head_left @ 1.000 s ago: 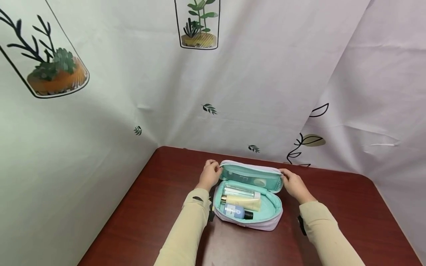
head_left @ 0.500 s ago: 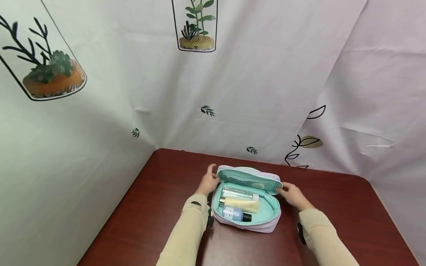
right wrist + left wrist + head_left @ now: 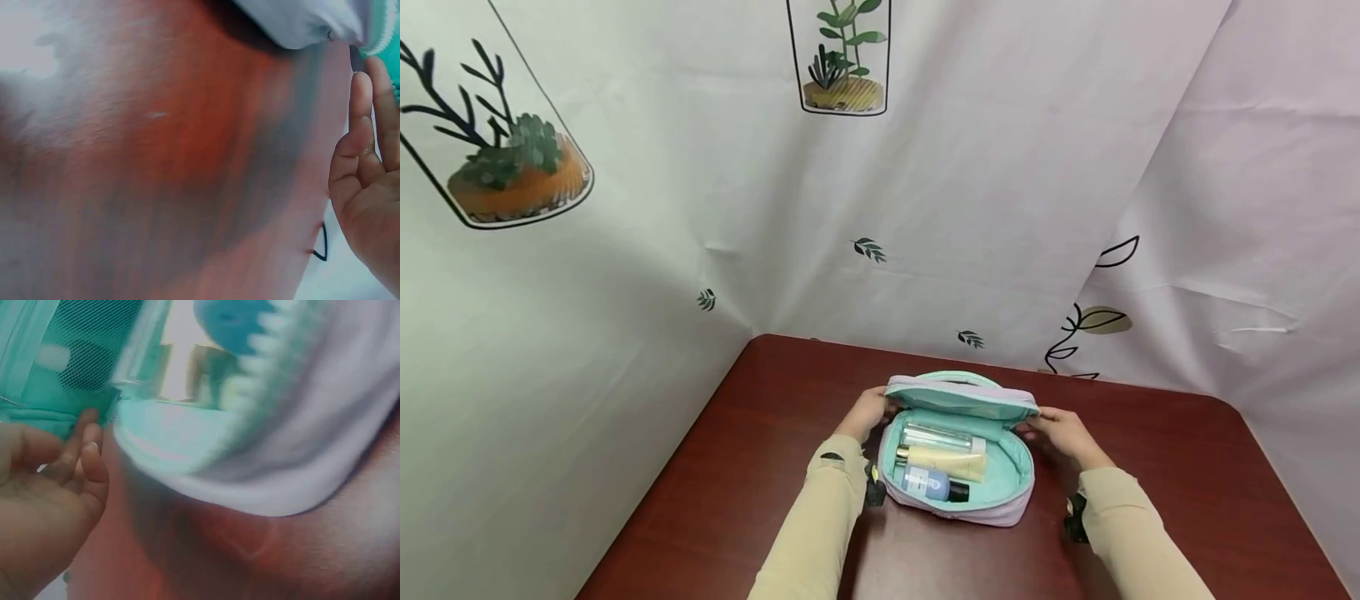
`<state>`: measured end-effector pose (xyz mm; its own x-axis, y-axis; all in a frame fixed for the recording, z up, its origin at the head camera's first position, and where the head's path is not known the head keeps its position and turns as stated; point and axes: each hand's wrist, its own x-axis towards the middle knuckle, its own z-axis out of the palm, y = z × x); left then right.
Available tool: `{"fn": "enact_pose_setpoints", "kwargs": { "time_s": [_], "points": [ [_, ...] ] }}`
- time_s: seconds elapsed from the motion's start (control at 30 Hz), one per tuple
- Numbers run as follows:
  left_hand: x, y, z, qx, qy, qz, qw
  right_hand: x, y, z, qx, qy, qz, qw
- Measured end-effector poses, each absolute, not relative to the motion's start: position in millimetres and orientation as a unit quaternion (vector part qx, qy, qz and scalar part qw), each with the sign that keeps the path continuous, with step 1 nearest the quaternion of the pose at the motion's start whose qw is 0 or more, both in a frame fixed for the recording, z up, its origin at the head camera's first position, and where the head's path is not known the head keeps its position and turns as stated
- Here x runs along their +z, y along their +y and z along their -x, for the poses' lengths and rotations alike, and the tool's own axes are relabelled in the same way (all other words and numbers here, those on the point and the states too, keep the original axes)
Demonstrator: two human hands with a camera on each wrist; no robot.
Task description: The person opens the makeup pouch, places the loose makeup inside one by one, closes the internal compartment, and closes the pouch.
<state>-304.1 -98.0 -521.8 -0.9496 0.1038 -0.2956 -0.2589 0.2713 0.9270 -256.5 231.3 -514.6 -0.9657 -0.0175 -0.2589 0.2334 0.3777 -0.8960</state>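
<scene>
A lilac cosmetic bag [image 3: 1003,510] with mint lining lies unzipped on the table. My left hand [image 3: 867,413] pinches the left edge of its raised lid [image 3: 955,388]; in the left wrist view that hand's outer fingers [image 3: 94,469] are bent beside the mesh pocket [image 3: 94,362]. At the lid's right corner, my right hand [image 3: 1066,433] holds the edge between thumb and fingers. The right wrist view shows only part of this grip. Side by side inside the bag lie a clear bottle [image 3: 936,435], a cream-yellow tube [image 3: 946,461] and a blue bottle [image 3: 925,482] with a black cap.
The dark red wooden table [image 3: 737,492] reaches back to a white hanging cloth [image 3: 1000,167] printed with plants. Cloth also borders the left side. A black wrist device [image 3: 874,486] sits at the left cuff, another [image 3: 1077,518] at the right.
Both hands have brought the lid forward and lower over the back of the bag, so its mesh pocket shows less from above. The bag's base and its contents stay in place.
</scene>
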Motion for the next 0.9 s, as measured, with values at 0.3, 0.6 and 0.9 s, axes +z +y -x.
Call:
{"fn": "enact_pose_setpoints", "kwargs": {
  "time_s": [0.3, 0.6, 0.9],
  "points": [
    [-501, -107, 309, 0.706, 0.697, 0.015, 0.124, -485, 249, 259, -0.667, 0.736, -0.028, 0.115],
    [-505, -116, 306, 0.608, 0.769, -0.066, 0.188, -488, 265, 252, -0.613, 0.764, 0.02, 0.203],
    [-498, -110, 293, 0.448, 0.869, -0.094, 0.189, -500, 248, 245, -0.527, 0.831, -0.02, 0.177]
  ]
}}
